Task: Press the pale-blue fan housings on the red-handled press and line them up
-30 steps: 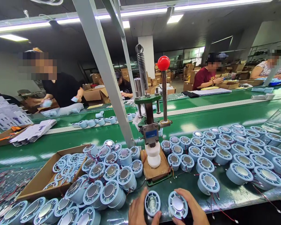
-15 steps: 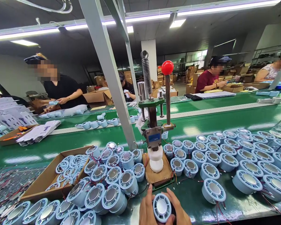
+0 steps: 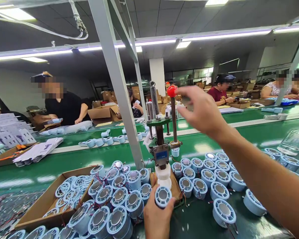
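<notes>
"Where are my hands relative to the hand press?"

"In front of it, my left hand grips a light-blue slotted housing between thumb and fingers, metal disc facing my camera. At the lever's top, my right hand has its fingers spread, slightly bent, by the red ball knob; contact I can't confirm."

"Why those holds?"

"I'd judge the side grip leaves the slotted face uncovered, and the spread fingers suit a round knob. Standing housings flank the press, probably within easy reach."

"What can't you make out?"

"The held piece hides the lower white plastic block and some of the wooden base; whether it rests there, I can't tell. My right forearm covers housings right of the press."
</notes>
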`<state>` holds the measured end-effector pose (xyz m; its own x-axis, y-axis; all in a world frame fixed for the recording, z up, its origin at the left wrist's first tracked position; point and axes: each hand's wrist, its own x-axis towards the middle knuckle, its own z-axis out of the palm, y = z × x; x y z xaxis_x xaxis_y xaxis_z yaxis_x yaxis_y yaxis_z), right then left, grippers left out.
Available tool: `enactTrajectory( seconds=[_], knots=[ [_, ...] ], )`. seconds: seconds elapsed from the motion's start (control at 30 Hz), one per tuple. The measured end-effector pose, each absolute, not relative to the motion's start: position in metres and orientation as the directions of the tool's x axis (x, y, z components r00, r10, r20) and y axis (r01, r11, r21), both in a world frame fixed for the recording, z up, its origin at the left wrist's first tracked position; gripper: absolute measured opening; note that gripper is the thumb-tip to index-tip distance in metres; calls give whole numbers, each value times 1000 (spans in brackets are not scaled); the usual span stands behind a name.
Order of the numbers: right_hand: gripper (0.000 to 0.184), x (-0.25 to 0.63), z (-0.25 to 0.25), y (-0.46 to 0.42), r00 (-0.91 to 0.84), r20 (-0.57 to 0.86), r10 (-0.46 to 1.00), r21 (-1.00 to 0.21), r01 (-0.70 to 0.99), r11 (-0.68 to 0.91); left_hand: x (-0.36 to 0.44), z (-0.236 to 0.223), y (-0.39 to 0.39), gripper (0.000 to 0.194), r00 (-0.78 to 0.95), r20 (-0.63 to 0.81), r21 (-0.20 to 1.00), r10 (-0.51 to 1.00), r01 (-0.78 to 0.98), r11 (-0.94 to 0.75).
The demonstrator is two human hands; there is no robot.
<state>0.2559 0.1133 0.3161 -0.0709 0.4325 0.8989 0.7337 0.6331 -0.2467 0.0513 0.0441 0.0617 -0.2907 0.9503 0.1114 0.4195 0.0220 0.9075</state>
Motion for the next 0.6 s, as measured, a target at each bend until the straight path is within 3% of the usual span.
enactTrajectory(
  seconds=[0.07,0.13,0.2,0.33,0.47,0.53,0.6],
  knots=[
    [30,250,353,153,52,868,495,-422,603,677,56,79,66,63,-290,105,924,951,381,14],
    [22,240,362,182,61,789,611,-576,421,701,61,86,84,64,-268,119,938,956,345,-20],
    [28,231,356,199,33,752,659,-631,326,704,66,84,99,60,-215,145,950,966,305,-75],
    [25,228,356,208,46,743,667,-651,281,705,69,71,111,53,-130,144,967,981,230,-111],
    [30,238,354,158,98,762,640,-639,267,721,66,60,104,65,-116,148,974,982,189,-125],
    [29,243,314,101,95,832,547,-542,350,764,65,55,100,75,-126,162,975,979,172,-139],
    [26,246,241,36,140,870,474,-460,579,673,66,49,98,80,-157,175,975,972,163,-150]
  ],
)
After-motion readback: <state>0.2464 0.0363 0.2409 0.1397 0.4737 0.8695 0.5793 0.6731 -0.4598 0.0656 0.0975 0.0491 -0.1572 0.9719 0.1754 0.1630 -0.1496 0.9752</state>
